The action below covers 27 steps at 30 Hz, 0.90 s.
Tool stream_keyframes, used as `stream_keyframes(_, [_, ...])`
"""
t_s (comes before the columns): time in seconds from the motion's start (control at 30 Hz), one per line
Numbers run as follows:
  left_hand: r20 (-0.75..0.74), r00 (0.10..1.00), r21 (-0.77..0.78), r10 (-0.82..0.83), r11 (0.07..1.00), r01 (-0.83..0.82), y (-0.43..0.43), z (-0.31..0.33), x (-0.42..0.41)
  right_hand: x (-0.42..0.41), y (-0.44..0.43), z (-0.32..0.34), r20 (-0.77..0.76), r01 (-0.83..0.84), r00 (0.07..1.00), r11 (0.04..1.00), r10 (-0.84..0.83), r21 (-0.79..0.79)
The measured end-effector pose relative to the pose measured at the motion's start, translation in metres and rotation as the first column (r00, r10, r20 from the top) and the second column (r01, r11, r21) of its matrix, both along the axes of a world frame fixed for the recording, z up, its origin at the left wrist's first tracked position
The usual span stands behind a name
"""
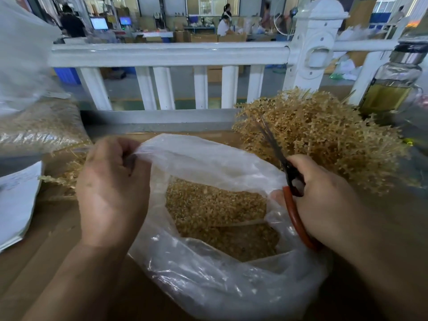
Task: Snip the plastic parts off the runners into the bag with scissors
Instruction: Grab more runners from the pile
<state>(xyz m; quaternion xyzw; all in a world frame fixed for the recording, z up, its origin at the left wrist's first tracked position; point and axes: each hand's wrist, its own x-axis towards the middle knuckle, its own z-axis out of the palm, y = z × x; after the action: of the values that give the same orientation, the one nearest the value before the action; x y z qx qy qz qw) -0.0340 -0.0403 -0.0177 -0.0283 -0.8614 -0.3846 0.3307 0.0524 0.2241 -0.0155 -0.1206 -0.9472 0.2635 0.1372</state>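
Faint writing is showing on the stack of papers at 9 o'clock, but it is too blurred to read. The glass bottle at 2 o'clock, holding yellowish liquid, is being cut off by the frame edge and is smeared out of focus. A second filled sack at 10 o'clock is also running out of view.

The left hand is pinching the rim of the bag at about 10 o'clock of its mouth and lifting the film, with the fingers curled and the fingertips hidden under the plastic. The right hand is gripping the scissors by their red handle, at 3 o'clock of the bag's mouth. The dark blades are pointing toward 11 o'clock; they are blurred, so I cannot tell whether they are closed.

The snipped parts are lying inside the bag between the two hands, partly veiled by folded plastic. The pile of tan runners is sitting at 1 o'clock, just beyond the blade tips. A few more sprigs are lying at 9 o'clock, partly hidden behind the left hand. The bag is resting on the brown table, in front of a white railing.
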Motion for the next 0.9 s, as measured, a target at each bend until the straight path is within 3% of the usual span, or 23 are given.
stream_keyframes(0.07, [0.045,0.998,-0.104,-0.034,0.994,0.039,0.001,-0.001,-0.001,-0.001,0.0,-0.002,-0.129,-0.017,0.992,0.996,0.006,-0.088])
stream_keyframes(0.13, [0.2,0.977,-0.215,-0.078,0.969,0.121,0.004,-0.003,-0.003,-0.002,0.001,-0.002,-0.232,-0.014,0.973,0.991,-0.017,-0.131])
stream_keyframes(0.23, [0.379,0.919,-0.253,-0.11,0.943,0.217,0.005,-0.006,0.0,-0.005,0.004,-0.004,-0.255,-0.03,0.967,0.974,-0.028,-0.223])
stream_keyframes(0.4, [0.243,0.965,-0.272,-0.099,0.948,0.166,0.006,0.002,0.009,-0.008,0.009,-0.005,-0.357,-0.058,0.929,0.916,-0.095,-0.396])
stream_keyframes(0.57, [0.276,0.958,-0.297,-0.076,0.941,0.161,0.006,0.004,0.012,-0.009,0.006,-0.003,-0.442,-0.085,0.887,0.898,-0.129,-0.432])
stream_keyframes(0.7, [0.029,0.994,-0.284,-0.108,0.952,0.112,0.01,0.006,0.019,-0.012,0.003,-0.009,-0.337,-0.074,0.94,0.929,-0.056,-0.362])
stream_keyframes(0.8, [-0.093,0.958,-0.4,-0.269,0.892,0.212,0.015,0.007,0.024,-0.015,0.006,-0.012,-0.246,-0.054,0.969,0.954,-0.021,-0.293])
stream_keyframes(0.9, [0.051,0.898,-0.456,-0.436,0.79,0.409,0.022,0.006,0.032,-0.017,0.007,-0.012,-0.225,-0.042,0.974,0.973,-0.01,-0.225])
